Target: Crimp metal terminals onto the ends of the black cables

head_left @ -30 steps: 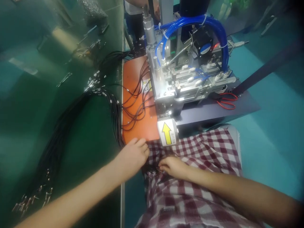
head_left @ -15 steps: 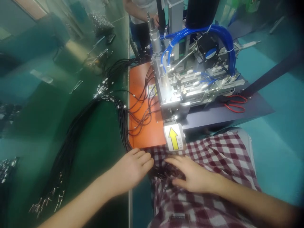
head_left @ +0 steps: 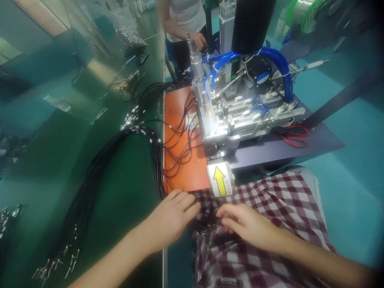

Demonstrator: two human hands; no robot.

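Note:
My left hand (head_left: 180,212) is closed, back of the hand up, over the lower end of a black cable bundle (head_left: 156,160) at the table edge. Thin cable ends (head_left: 207,228) stick out past its fingers above my lap. Just right of these ends is my right hand (head_left: 244,224), its thumb and fingers drawn together in a pinch. What lies between those fingertips is too small to make out. The upper parts of several cables loop across an orange plate (head_left: 195,176) towards a metal machine (head_left: 216,124) with blue air hoses (head_left: 282,66).
A longer black cable bundle (head_left: 96,168) lies on the green table (head_left: 129,208). A white block with a yellow arrow (head_left: 220,180) juts out ahead of my hands. Red-handled pliers (head_left: 297,138) rest on the machine's base. Behind it stands another person (head_left: 186,24).
My right hand has gone from spread fingers to a pinch beside the cable ends. My left hand keeps its hold, and the whole view has shifted slightly.

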